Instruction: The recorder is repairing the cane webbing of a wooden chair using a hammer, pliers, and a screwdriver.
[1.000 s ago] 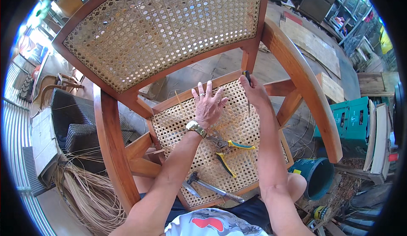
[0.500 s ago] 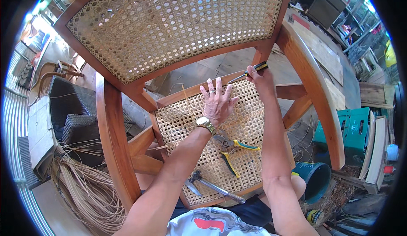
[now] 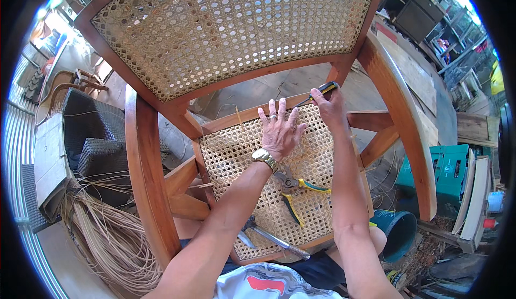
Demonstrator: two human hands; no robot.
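My left hand (image 3: 280,135) lies on the cane seat (image 3: 226,154) of a wooden armchair (image 3: 145,180), fingers spread toward the back rail, a gold watch on its wrist. My right hand (image 3: 330,108) grips a yellow-and-black screwdriver (image 3: 327,88), its shaft slanting down-left to the seat's back edge, beside my left fingertips. Pliers-like cutters (image 3: 293,205) with yellow-black handles lie open below my left hand. A hammer (image 3: 282,243) and a small metal tool (image 3: 244,239) rest at the seat's front, partly behind my left forearm. A few loose strands poke up from the weave.
A bundle of cane strands (image 3: 110,237) and dark woven furniture (image 3: 78,111) lie left, a bentwood chair (image 3: 62,86) behind. Right are green crates (image 3: 430,175), a bucket (image 3: 395,237) and boards (image 3: 473,213). The chair's tall caned back (image 3: 231,30) and arms surround the seat.
The screwdriver has tipped from nearly upright to a low slant, its shaft now toward my left fingertips. My left hand stays spread on the seat; the whole view has shifted slightly.
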